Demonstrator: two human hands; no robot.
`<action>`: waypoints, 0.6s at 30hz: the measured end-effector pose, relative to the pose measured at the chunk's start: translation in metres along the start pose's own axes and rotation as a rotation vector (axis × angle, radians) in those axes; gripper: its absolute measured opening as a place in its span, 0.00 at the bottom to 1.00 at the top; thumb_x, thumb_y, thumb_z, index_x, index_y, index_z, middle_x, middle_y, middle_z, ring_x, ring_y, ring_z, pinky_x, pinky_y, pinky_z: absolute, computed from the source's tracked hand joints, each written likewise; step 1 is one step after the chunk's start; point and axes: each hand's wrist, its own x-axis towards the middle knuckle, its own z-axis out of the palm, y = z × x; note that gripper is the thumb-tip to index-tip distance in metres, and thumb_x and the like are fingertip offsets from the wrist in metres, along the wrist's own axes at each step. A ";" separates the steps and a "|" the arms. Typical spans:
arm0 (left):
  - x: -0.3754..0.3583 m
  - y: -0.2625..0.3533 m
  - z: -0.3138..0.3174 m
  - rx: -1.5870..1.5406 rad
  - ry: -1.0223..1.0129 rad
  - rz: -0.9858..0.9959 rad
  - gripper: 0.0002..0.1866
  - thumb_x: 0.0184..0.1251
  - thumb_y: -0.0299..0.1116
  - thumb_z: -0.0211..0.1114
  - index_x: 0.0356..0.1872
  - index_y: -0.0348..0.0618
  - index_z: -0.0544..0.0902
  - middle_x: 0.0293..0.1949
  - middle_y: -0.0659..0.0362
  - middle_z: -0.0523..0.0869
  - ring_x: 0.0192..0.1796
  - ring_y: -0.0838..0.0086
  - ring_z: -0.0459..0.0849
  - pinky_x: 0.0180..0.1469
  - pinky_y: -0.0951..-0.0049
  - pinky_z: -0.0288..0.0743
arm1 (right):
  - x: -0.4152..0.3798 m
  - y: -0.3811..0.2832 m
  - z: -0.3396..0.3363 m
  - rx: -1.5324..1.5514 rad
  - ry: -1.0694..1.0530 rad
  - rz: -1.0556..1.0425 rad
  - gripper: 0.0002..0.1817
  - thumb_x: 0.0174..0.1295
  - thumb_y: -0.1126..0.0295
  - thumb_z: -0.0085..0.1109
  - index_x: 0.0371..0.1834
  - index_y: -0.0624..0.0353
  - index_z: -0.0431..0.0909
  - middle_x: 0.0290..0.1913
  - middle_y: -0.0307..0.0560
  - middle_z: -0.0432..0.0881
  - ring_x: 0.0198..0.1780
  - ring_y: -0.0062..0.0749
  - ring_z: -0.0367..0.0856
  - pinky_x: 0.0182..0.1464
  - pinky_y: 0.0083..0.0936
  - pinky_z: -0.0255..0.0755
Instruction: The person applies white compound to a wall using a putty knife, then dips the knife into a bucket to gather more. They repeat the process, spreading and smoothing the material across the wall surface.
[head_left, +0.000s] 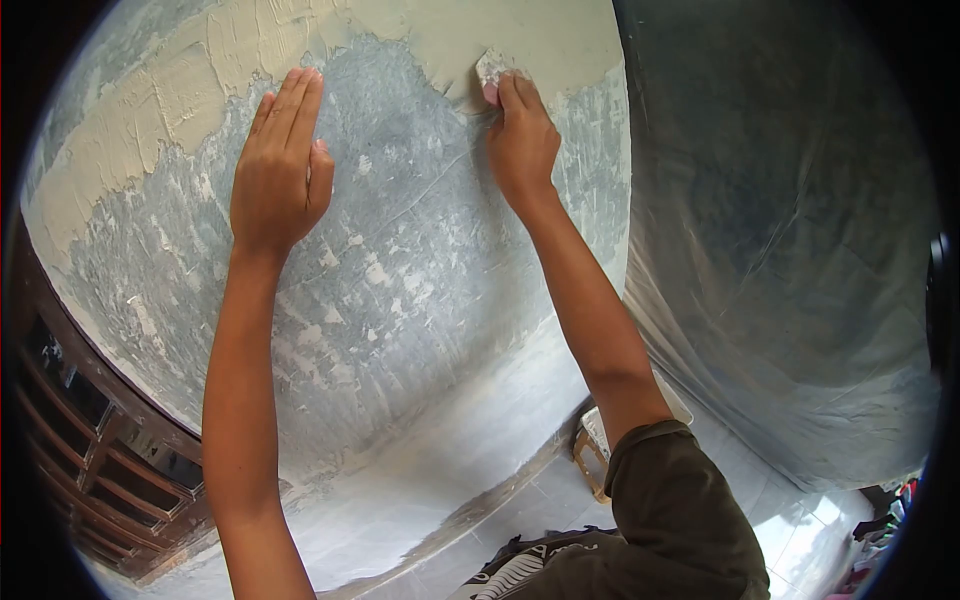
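In the head view, my left hand [280, 165] lies with straight fingers against the grey wall [390, 200], its fingertips just below the edge of a beige putty layer [180, 85]. Farther right, the fingers of my right hand [524, 145] are closed on a small putty scraper [490, 66]. Pale putty smears its blade, and a pinkish patch shows beside my fingers. The blade is at the lower border of the beige layer; my fingers hide the rest of the tool.
A dark translucent sheet [770, 220] hangs to the right of the wall. Brown wooden slatwork [120, 460] borders the wall at lower left. Below stands a small stool [592, 465] on the tiled floor [800, 525], partly behind my right arm. Colourful items [880, 540] sit at lower right.
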 end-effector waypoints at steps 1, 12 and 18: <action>0.000 -0.001 0.000 0.004 -0.003 0.001 0.31 0.66 0.29 0.48 0.71 0.28 0.72 0.70 0.42 0.77 0.75 0.55 0.72 0.80 0.56 0.59 | -0.004 -0.006 0.002 -0.010 -0.029 0.007 0.23 0.56 0.87 0.57 0.58 0.64 0.81 0.62 0.56 0.83 0.60 0.53 0.83 0.55 0.40 0.83; 0.000 0.000 -0.001 -0.017 -0.015 -0.010 0.31 0.67 0.28 0.48 0.71 0.29 0.72 0.70 0.43 0.77 0.76 0.56 0.72 0.80 0.56 0.59 | -0.050 -0.079 -0.059 0.435 -0.127 -0.160 0.30 0.50 0.89 0.58 0.61 0.68 0.77 0.61 0.64 0.81 0.63 0.60 0.82 0.55 0.42 0.84; 0.000 0.000 -0.001 -0.001 -0.007 -0.011 0.30 0.66 0.28 0.48 0.70 0.28 0.73 0.69 0.42 0.78 0.75 0.55 0.73 0.79 0.56 0.60 | 0.016 -0.007 -0.021 0.196 0.081 -0.031 0.23 0.56 0.89 0.55 0.56 0.66 0.79 0.59 0.57 0.84 0.59 0.54 0.84 0.52 0.39 0.84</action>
